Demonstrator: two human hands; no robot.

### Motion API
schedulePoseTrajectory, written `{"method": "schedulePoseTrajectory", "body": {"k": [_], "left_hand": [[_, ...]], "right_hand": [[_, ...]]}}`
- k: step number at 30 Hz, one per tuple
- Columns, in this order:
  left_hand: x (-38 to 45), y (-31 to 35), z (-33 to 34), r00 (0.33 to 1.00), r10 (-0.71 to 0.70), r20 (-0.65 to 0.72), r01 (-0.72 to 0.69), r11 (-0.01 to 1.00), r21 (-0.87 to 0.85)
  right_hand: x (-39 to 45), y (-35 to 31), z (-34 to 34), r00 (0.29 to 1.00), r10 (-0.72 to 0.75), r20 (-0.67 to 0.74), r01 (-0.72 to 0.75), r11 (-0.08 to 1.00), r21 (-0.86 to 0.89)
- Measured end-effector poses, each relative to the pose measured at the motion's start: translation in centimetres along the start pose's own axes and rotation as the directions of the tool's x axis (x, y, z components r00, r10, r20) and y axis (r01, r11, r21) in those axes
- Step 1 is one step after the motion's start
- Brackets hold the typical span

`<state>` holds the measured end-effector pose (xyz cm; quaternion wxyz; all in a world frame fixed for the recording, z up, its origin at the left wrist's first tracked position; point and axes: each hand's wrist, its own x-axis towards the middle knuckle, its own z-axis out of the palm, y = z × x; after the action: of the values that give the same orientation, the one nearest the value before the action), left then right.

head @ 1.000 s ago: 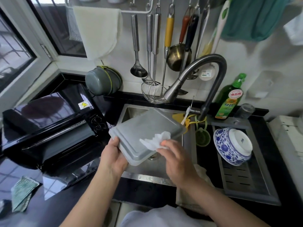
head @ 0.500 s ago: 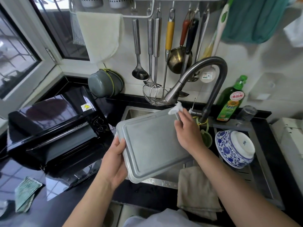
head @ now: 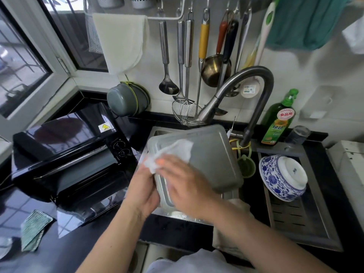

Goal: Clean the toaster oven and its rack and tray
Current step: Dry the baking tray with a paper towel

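Note:
Over the sink I hold the grey metal tray, tilted with its underside up. My left hand grips its near left edge. My right hand presses a crumpled white paper towel against the tray's left part; the hand is blurred. The black toaster oven stands on the counter to the left with its door open. No rack shows.
A curved faucet arches over the tray. A blue-and-white bowl lies upturned on the drain board at right, behind it a green soap bottle. Utensils hang on the wall. A striped cloth lies on the left counter, a towel on the sink's front edge.
My right hand has swept the paper towel from the tray's far right corner back to its near left side. The tray has tilted flatter and shifted right.

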<state>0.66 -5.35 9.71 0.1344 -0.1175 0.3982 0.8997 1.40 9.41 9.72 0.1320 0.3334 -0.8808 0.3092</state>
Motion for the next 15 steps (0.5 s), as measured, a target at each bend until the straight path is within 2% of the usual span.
{"method": "schedulePoseTrajectory", "body": {"k": [2,4,6,7,9,11,13,15], "left_hand": [[0.0,0.2,0.0,1.0,0.02,-0.017,-0.021,0.997,-0.08],[-0.1,0.5,0.0,0.998,0.059,-0.013,-0.06,0.996,-0.062],[-0.3,0.7,0.0,0.997,0.08,-0.016,-0.081,0.997,-0.019],[-0.5,0.8,0.0,0.997,0.077,-0.016,-0.077,0.997,-0.01],[-1.0,0.6,-0.3,0.999,0.047,-0.02,-0.047,0.999,0.015],[-1.4,0.1,-0.6,1.0,0.016,-0.008,-0.016,0.999,0.038],[-1.6,-0.4,-0.4,1.0,0.007,-0.01,-0.006,0.998,0.067],[-1.3,-0.8,0.2,1.0,0.015,-0.023,-0.013,0.994,0.105]], "right_hand": [[-1.4,-1.7,0.2,0.994,-0.091,0.068,0.09,0.996,0.015],[-2.6,-0.6,-0.2,0.995,-0.093,0.017,0.094,0.995,-0.018],[-3.2,1.7,-1.1,0.993,0.061,-0.103,-0.068,0.996,-0.06],[-3.2,3.3,-1.5,0.97,0.173,-0.172,-0.187,0.98,-0.072],[-2.9,6.5,-2.6,0.883,0.384,-0.269,-0.417,0.906,-0.075],[-1.9,8.9,-3.8,0.809,0.507,-0.298,-0.546,0.836,-0.058],[-0.5,9.2,-4.0,0.812,0.481,-0.331,-0.538,0.837,-0.102],[1.0,7.0,-2.6,0.876,0.382,-0.296,-0.443,0.879,-0.177]]}}
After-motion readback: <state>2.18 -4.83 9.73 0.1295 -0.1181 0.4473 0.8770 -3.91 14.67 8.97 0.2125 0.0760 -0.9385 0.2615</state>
